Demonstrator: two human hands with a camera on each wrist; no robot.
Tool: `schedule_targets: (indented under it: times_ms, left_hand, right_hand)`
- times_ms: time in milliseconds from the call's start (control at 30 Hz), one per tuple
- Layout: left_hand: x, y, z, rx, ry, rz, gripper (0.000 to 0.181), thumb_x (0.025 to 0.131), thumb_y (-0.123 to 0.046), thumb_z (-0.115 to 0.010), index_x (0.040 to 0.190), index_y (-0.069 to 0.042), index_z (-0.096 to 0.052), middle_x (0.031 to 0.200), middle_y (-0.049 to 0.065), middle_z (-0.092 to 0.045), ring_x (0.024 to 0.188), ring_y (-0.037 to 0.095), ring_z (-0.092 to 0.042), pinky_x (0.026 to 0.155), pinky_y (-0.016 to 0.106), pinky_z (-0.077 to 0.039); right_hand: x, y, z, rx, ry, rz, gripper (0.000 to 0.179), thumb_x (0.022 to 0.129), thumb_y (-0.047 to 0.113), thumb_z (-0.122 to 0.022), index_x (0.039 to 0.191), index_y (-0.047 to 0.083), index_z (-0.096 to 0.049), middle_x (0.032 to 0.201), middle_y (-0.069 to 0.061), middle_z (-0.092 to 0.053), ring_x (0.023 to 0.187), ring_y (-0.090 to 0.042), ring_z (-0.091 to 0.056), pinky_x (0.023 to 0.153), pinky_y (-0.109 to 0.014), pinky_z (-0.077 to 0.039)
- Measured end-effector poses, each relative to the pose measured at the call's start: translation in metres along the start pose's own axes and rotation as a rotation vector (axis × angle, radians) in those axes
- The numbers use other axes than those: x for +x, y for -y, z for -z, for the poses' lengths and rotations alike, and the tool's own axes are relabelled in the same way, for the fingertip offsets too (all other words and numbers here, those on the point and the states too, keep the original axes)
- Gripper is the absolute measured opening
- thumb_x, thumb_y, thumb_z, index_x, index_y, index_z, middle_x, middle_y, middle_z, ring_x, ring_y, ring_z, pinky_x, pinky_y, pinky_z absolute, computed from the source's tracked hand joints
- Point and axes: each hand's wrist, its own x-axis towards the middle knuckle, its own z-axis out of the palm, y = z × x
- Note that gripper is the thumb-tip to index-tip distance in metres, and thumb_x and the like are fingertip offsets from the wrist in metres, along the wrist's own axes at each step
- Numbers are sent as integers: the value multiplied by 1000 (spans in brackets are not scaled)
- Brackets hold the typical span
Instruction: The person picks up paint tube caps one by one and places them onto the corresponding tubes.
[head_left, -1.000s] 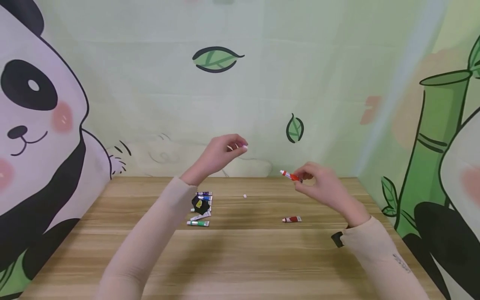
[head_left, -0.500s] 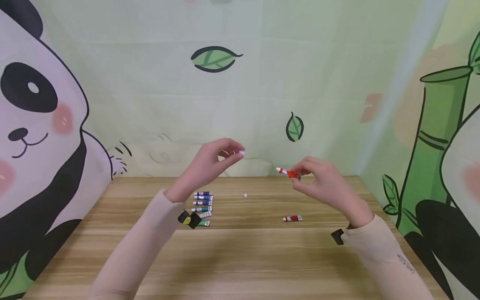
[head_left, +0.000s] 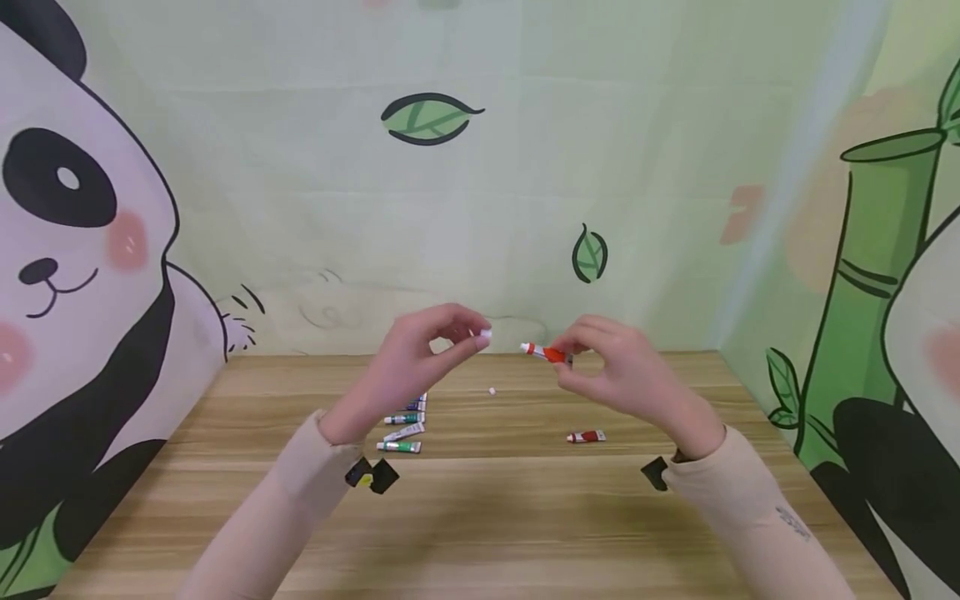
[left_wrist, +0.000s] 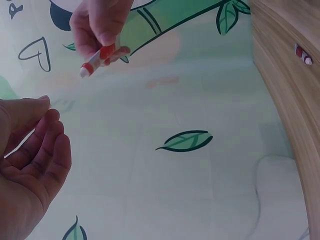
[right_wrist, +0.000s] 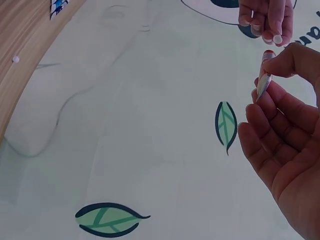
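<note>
Pinched between the thumb and fingertips of my left hand [head_left: 412,354] is a small white cap [head_left: 486,334]; it also shows in the right wrist view, against the fingertips. My right hand [head_left: 618,367] holds a red paint tube [head_left: 538,352] between thumb and fingers, its white tip pointing left at the cap. A short gap separates cap and tip. Both hands are raised above the far part of the table. In the left wrist view the tube [left_wrist: 95,63] slants down-left, while the cap is hidden by the fingers.
A dark red paint tube [head_left: 587,437] lies on the wooden table [head_left: 495,533] below my right hand. Another small white cap [head_left: 492,391] lies near the middle. Several paint tubes, one of them green [head_left: 399,447], lie at the left, partly behind my left hand. A printed backdrop [head_left: 480,217] stands behind.
My left hand has come down and slightly left with the white cap. My right hand has moved left with the red paint tube, so the two are closer together.
</note>
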Motion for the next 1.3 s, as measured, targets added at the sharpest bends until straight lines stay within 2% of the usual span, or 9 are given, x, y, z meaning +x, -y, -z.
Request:
schedule_targets:
  times_ms: [233, 467, 600, 733, 967, 1100, 1300]
  left_hand:
    - [-9, -3, -3, -2, 1, -22, 15, 95, -15, -72, 110, -15, -71, 97, -6, -71, 85, 9, -65, 77, 34, -55]
    - [-19, -1, -5, 12, 11, -27, 15, 95, -15, -72, 110, -14, -72, 97, -8, -71, 83, 9, -64, 73, 31, -53]
    - [-22, -1, -6, 8, 17, -55, 14, 95, -14, -72, 109, -15, -72, 96, -7, -71, 81, 9, -63, 71, 30, -52]
    - [-24, -1, -7, 17, 27, -74, 13, 95, -17, -72, 108, -16, -72, 97, -9, -71, 81, 8, -63, 70, 29, -52]
    - [-28, -4, -8, 30, 28, -70, 14, 94, -16, -73, 108, -14, -72, 95, -10, -71, 81, 8, -63, 70, 30, -53]
    - [-29, -4, -11, 32, 6, -87, 13, 94, -14, -73, 107, -13, -72, 96, -9, -71, 81, 8, -63, 70, 30, -53]
    - [-30, -2, -14, 12, -22, -135, 14, 93, -10, -74, 106, -11, -72, 97, -4, -73, 79, 8, -65, 67, 27, -53]
  right_hand:
    - [8, 11, -6, 20, 34, 28, 18, 81, 6, -76, 99, 9, -72, 94, 5, -67, 86, -9, -62, 77, -28, -55]
    - [15, 18, -13, 26, 51, 71, 15, 81, 6, -74, 96, 8, -71, 91, 5, -65, 83, -9, -61, 74, -28, -55]
    - [16, 21, -17, 38, 64, 89, 14, 82, 6, -74, 96, 8, -71, 90, 5, -66, 83, -10, -61, 74, -27, -55]
    - [17, 22, -20, 45, 59, 111, 13, 81, 5, -73, 94, 7, -71, 90, 4, -66, 82, -10, -61, 73, -26, -55]
    - [17, 23, -23, 61, 36, 145, 14, 80, 4, -73, 93, 7, -71, 89, 3, -67, 81, -9, -62, 72, -25, -55]
    - [17, 24, -23, 85, 41, 131, 15, 80, 3, -73, 94, 7, -71, 91, 3, -67, 82, -10, -63, 74, -26, -56]
    - [15, 25, -22, 159, 77, 57, 14, 83, 4, -73, 96, 9, -72, 93, 6, -68, 85, -8, -64, 77, -27, -57]
